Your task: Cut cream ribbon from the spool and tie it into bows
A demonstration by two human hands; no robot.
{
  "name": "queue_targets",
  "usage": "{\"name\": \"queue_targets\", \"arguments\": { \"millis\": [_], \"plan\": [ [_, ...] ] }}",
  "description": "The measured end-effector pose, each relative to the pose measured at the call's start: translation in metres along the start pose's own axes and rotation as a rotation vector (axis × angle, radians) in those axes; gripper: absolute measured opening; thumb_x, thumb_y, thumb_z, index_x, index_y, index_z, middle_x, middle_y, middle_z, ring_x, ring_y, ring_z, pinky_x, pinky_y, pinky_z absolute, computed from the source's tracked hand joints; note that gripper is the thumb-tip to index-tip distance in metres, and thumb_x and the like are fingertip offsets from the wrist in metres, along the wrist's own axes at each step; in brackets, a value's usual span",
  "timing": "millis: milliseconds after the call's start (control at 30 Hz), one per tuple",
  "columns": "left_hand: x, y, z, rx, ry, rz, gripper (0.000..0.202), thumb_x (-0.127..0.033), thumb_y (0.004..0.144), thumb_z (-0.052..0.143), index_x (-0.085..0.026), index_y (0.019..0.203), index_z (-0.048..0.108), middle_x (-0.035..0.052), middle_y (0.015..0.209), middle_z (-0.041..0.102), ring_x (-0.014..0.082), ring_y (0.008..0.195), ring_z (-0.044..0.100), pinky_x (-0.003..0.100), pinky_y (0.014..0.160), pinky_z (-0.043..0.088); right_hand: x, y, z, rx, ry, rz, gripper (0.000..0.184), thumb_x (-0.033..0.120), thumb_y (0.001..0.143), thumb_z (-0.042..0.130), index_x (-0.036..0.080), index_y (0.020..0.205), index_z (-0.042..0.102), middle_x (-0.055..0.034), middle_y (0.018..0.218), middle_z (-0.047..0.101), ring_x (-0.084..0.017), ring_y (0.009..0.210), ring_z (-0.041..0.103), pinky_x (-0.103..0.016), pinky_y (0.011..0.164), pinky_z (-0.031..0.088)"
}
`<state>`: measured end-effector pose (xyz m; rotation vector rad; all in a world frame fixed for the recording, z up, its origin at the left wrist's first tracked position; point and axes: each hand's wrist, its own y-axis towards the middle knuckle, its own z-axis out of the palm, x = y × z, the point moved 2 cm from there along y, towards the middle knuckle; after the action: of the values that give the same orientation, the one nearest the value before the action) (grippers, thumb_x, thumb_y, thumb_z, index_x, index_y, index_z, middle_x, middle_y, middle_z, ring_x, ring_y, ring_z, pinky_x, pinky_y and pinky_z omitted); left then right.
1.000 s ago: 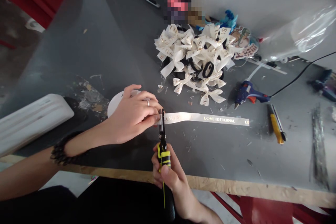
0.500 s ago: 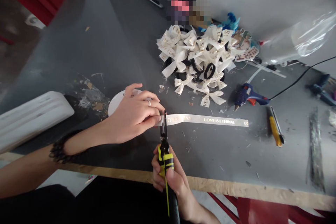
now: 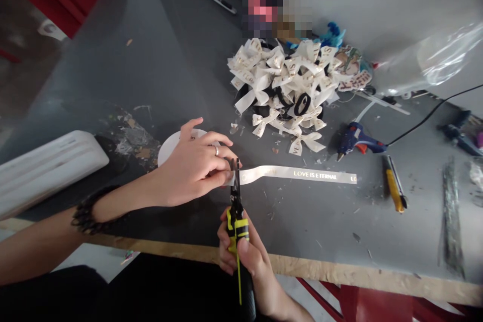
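A white ribbon (image 3: 313,175) with gold "LOVE IS ETERNAL" lettering stretches rightward across the grey tabletop. My left hand (image 3: 194,163) pinches its left part between thumb and fingers. Partly covered by that hand is a white round disc, seemingly a spool (image 3: 169,148). My right hand (image 3: 256,261) grips black-and-yellow scissors (image 3: 235,204), blades pointing away from me. The narrow blades straddle the ribbon just right of my left fingertips, slightly apart. Whether the ribbon is cut there I cannot tell.
Beyond the ribbon lies a heap of white ribbon bows (image 3: 279,75) with black bands. To the right are a blue glue gun (image 3: 358,138) with its cord, a yellow utility knife (image 3: 394,188) and a bundle of thin clear strips (image 3: 453,221). A long white case (image 3: 56,171) sits left.
The scissor blades look a little farther apart at the ribbon. Beside them the ribbon bends up slightly more. Both hands stay almost in place, and the view has shifted slightly.
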<state>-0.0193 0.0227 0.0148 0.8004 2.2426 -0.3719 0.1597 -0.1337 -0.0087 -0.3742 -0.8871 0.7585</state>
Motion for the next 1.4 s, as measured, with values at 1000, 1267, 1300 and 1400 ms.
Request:
{"name": "queue_targets", "arguments": {
  "millis": [1000, 1267, 1300, 1400],
  "plan": [
    [-0.0011, -0.0018, -0.0037, 0.056, 0.007, -0.001, 0.039, -0.026, 0.103, 0.054, -0.026, 0.069, 0.073, -0.0056, 0.127, 0.079, 0.0281, 0.146, 0.051, 0.061, 0.126, -0.013, 0.0019, 0.0013, -0.0003, 0.06, 0.083, 0.033, 0.053, 0.064, 0.094, 0.072, 0.025, 0.123, 0.051, 0.0053, 0.087, 0.043, -0.004, 0.058, 0.032, -0.021, 0.054, 0.027],
    [-0.0019, 0.0004, -0.0052, 0.107, 0.082, 0.031, 0.041, -0.029, 0.105, 0.053, -0.024, 0.068, 0.07, -0.0042, 0.131, 0.078, 0.028, 0.148, 0.048, 0.061, 0.127, -0.019, 0.0046, 0.004, 0.0036, 0.079, 0.211, 0.043, 0.05, 0.062, 0.092, 0.074, 0.025, 0.116, 0.052, 0.0053, 0.089, 0.046, -0.002, 0.054, 0.032, -0.021, 0.051, 0.025],
    [-0.0022, 0.0005, -0.0051, 0.11, 0.085, 0.036, 0.041, -0.03, 0.105, 0.053, -0.024, 0.069, 0.07, -0.0041, 0.131, 0.078, 0.0281, 0.148, 0.048, 0.061, 0.127, -0.019, 0.005, 0.0044, 0.004, 0.086, 0.229, 0.043, 0.05, 0.063, 0.091, 0.075, 0.025, 0.116, 0.052, 0.0053, 0.089, 0.047, -0.002, 0.054, 0.032, -0.021, 0.051, 0.025],
    [-0.0027, 0.0001, -0.004, 0.107, 0.079, 0.028, 0.041, -0.03, 0.105, 0.053, -0.024, 0.068, 0.07, -0.0047, 0.132, 0.078, 0.028, 0.149, 0.049, 0.062, 0.127, -0.019, 0.0035, 0.005, 0.0039, 0.068, 0.218, 0.039, 0.048, 0.062, 0.093, 0.074, 0.025, 0.115, 0.053, 0.005, 0.089, 0.048, -0.002, 0.054, 0.034, -0.021, 0.051, 0.025]
  ]
}}
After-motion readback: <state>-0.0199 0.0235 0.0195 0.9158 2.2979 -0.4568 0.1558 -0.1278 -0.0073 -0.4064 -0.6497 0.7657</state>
